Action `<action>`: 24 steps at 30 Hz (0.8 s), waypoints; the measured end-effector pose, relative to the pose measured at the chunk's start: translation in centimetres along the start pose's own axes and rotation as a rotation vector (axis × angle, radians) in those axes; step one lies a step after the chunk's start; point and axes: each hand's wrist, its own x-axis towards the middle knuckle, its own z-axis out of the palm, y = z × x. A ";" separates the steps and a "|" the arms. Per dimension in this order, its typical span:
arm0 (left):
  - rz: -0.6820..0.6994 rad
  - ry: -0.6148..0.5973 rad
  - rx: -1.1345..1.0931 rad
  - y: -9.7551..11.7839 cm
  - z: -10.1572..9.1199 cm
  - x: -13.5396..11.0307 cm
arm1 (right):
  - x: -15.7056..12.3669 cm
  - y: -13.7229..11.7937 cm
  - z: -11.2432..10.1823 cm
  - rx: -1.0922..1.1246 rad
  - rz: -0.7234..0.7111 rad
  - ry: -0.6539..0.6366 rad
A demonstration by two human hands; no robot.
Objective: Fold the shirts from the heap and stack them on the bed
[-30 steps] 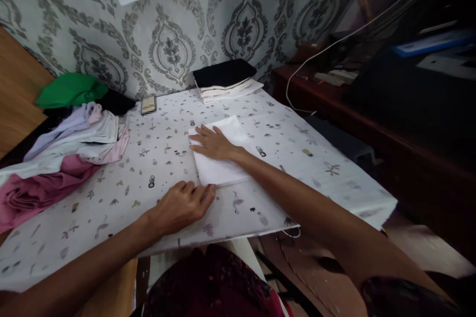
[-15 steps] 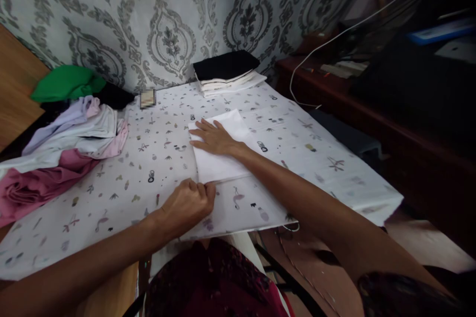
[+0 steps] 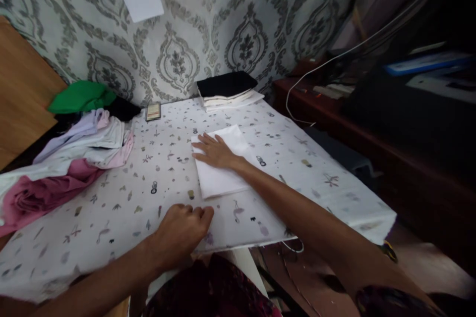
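A folded white cloth [image 3: 223,181] lies in the middle of the table, which is covered by a patterned white sheet [image 3: 122,208]. My right hand [image 3: 214,151] rests flat on the far half of the cloth, fingers stretched out and pointing left. My left hand [image 3: 184,230] sits on the sheet near the table's front edge, a little short of the cloth's near corner. Its fingers are curled under, and nothing shows in them.
A heap of pink, white and lilac clothes [image 3: 70,158] with a green cloth [image 3: 80,96] fills the left side. A stack of folded black and white cloths [image 3: 227,91] stands by the wall, beside a small card [image 3: 152,111]. A dark wooden shelf [image 3: 357,129] with a white cable [image 3: 316,62] runs along the right.
My left hand has drawn back from the near corner of the white cloth toward the table's front edge. My right hand stays flat on the cloth.
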 end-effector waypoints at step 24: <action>-0.422 0.218 -1.055 -10.7 -0.5 6.1 | 0.1 7.2 -8.7 0.084 0.257 0.074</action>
